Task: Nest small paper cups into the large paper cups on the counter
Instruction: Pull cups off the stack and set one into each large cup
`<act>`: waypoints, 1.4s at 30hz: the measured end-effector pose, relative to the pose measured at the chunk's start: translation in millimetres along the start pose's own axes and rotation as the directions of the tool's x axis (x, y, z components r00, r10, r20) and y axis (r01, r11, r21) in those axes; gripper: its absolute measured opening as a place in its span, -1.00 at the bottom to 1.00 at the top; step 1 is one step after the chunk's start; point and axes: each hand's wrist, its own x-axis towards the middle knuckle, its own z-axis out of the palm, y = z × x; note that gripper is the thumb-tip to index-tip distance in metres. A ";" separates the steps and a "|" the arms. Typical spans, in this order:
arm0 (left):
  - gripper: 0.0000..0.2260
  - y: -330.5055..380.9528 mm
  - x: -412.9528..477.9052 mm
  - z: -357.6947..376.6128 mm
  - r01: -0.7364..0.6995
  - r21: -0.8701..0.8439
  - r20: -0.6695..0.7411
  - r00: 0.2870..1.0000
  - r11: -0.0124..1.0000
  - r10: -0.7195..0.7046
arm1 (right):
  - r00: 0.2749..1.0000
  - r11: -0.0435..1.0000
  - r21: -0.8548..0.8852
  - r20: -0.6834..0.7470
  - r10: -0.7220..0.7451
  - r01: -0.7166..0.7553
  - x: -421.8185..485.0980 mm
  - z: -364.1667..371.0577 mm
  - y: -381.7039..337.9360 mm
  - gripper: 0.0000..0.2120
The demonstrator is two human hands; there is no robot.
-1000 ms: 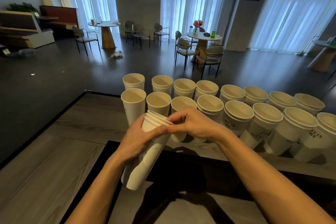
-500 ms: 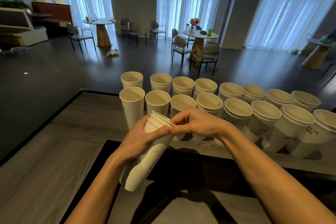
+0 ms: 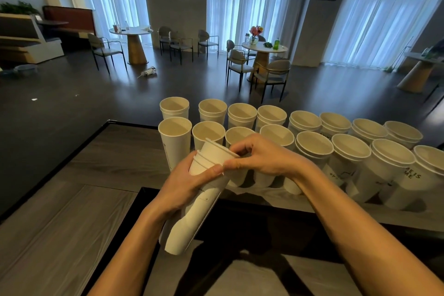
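Small paper cups [image 3: 199, 202], stacked & tilted, sit gripped in our left hand [image 3: 182, 187] near the large paper cups [image 3: 174, 142], right hand [image 3: 264, 158] pinching top rim; tight nesting could pull two off together.

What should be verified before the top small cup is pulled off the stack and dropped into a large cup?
1. Left hand grips the stack of small cups: ok.
2. Right hand pinches the top small cup at its rim: ok.
3. Only one cup is coming free: cannot tell, the rims sit close together.
4. Front-left large cup stands upright with its mouth open: ok.
5. That cup holds no small cup yet: cannot tell; only a single rim shows.
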 end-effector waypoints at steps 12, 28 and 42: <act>-0.22 17.5 6.4 4.3 -0.017 -0.061 -0.229 0.973 0.998 0.002 | 0.628 0.977 -0.063 -0.757 -0.179 0.202 -19.4 -43.4 -6.6 -0.92; -0.39 9.0 11.9 11.1 -0.030 -0.123 -0.232 0.973 0.992 0.001 | 0.945 0.648 -0.754 -0.278 -0.170 -0.105 19.7 -10.7 31.3 -0.75; -0.25 -1.7 8.8 0.3 -0.031 -0.118 -0.220 0.976 0.993 0.004 | 0.954 0.633 -0.760 -0.279 -0.107 -0.151 35.0 7.8 49.3 -0.71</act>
